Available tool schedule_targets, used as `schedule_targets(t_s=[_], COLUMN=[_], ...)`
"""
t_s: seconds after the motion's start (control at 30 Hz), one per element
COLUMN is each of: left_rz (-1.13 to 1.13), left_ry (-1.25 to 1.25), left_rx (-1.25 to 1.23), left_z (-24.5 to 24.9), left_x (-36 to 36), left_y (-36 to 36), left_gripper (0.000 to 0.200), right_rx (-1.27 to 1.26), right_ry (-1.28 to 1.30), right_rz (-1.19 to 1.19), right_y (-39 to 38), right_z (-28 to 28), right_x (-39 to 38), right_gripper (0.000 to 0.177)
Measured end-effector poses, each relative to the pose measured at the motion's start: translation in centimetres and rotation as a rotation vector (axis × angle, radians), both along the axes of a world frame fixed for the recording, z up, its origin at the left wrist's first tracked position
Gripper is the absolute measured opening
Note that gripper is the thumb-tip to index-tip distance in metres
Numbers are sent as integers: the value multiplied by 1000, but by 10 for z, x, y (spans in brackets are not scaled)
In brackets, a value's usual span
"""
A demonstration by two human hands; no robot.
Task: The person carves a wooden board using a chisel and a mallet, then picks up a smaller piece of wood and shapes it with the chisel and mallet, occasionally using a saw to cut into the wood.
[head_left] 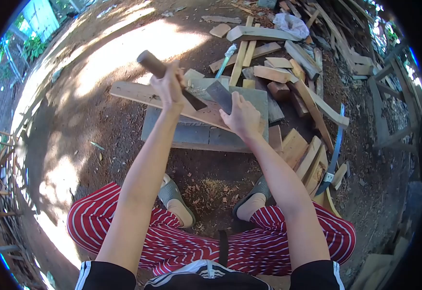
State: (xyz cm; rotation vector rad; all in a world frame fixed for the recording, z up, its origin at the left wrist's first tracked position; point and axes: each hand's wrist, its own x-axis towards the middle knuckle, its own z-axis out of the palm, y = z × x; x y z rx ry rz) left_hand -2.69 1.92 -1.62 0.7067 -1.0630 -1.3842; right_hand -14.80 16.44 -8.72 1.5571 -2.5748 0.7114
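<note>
My left hand [169,88] is wrapped round a chisel [152,64] with a thick brown handle; its dark flat blade slants down to the right, its tip close over a wooden plank [136,92]. The plank lies at a slant across a low grey wooden bench [187,133]. My right hand [244,116] is closed on a flat, dark grey rectangular piece [219,95], which points up and left beside the chisel's tip. Its lower end is hidden in my fingers. Pale shavings [199,88] are scattered behind the plank.
Cut timber [274,74] is heaped right of the bench, with more offcuts [310,159] nearer me. A long blade with a dark handle [326,181] leans there. Behind the bench stands a teal stick [227,60]. Wood chips [213,191] cover the ground between my feet.
</note>
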Motion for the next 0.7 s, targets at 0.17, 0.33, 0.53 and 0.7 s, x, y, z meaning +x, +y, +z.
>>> schedule_targets(t_s=[0.17,0.33,0.53,0.7], left_rz=[-25,-286,-393,-400], left_ry=[16,-64,-167,-262], left_rx=[-152,-112,-93,-113], left_z=[13,22,21,13], left_x=[2,-11,-34,-41], left_y=[-7,9,14,8], left_gripper=[27,24,37,39], right_rx=[35,77,91,87], right_ry=[-11,16,22,-34], right_rz=[-27,-5,-24,-3], right_y=[1,-5,-4,-3], right_z=[-4,-2,-1,0], right_x=[-2,-1,-1,-3], right_gripper=[49,52,52,50])
